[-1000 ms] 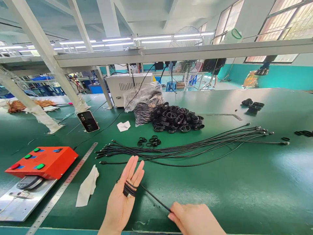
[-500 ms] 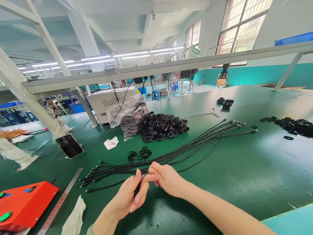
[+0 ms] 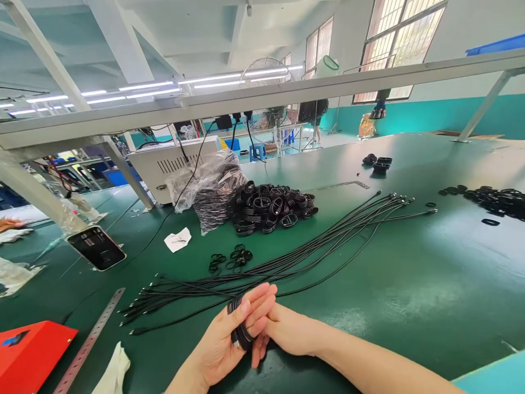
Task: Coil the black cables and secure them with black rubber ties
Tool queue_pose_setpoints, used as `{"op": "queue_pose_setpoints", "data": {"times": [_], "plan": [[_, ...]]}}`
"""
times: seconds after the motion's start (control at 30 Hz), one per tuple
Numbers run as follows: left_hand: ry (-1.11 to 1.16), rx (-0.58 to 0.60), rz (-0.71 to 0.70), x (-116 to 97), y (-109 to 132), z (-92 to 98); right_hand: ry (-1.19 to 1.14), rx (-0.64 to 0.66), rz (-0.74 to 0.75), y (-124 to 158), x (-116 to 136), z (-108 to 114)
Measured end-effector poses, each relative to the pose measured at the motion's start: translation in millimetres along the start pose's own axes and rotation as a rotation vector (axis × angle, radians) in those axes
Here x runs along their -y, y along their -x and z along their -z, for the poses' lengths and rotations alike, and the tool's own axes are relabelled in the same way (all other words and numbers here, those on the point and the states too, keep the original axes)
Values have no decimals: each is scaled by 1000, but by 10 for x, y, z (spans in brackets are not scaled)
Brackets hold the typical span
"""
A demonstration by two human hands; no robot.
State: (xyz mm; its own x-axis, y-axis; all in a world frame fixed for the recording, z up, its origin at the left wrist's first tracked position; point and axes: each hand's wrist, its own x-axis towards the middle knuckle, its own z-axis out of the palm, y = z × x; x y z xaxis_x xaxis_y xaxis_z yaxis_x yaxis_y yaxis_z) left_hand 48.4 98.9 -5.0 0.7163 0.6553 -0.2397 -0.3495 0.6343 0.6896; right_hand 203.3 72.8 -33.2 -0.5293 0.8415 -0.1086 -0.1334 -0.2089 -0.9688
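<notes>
Black cable coil (image 3: 240,324) thicker now, clasped between left hand (image 3: 217,342), right hand (image 3: 291,331).

The head-worn camera looks forward and down across the green workbench (image 3: 410,284) from close above it.

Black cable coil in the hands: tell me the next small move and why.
Probably have the right hand slip a small black ring over the coil while the left hand pinches it. Nothing but fingers seems to hold the coil together, and the rings lie close by on the bench.
</notes>
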Motion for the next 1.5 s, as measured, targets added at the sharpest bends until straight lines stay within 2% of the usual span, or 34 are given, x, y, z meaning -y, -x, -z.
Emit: {"op": "queue_pose_setpoints", "data": {"times": [0.13, 0.23, 0.33, 0.43, 0.57, 0.73, 0.9, 1.07, 1.17, 1.3, 1.4, 1.5], "plan": [[-69, 2, 0, 34, 13, -13, -109, 161, -36, -2, -5, -40], [-126, -63, -24, 91, 31, -72, -74, 198, -72, 0, -24, -83], [-240, -92, -66, 129, 42, -111, -7, 106, -45, 25, -56, -119], [-422, -8, -70, 95, 46, -76, 88, -45, 32, 68, -93, -162], [-658, 104, -67, -1, 70, 6, 215, -127, 108, 111, -141, -196], [-751, 158, -87, -1, 141, -15, 364, -88, 251, 120, -94, -91], [-700, 190, -45, -4, 193, -39, 352, -39, 251, 128, 23, -10], [-621, 215, -37, -23, 174, 58, 404, -33, 280, 134, 16, -61], [-572, 179, -43, 23, 152, 104, 449, -56, 308, 130, -6, -93], [-513, 48, -77, 133, 123, 131, 263, -135, 254, 120, -17, -137], [-475, -127, -159, 168, 92, 164, 82, -152, 182, 95, -6, -151], [-498, -364, -283, 136, 58, 214, -63, -233, 93, 65, 17, -135]]}}
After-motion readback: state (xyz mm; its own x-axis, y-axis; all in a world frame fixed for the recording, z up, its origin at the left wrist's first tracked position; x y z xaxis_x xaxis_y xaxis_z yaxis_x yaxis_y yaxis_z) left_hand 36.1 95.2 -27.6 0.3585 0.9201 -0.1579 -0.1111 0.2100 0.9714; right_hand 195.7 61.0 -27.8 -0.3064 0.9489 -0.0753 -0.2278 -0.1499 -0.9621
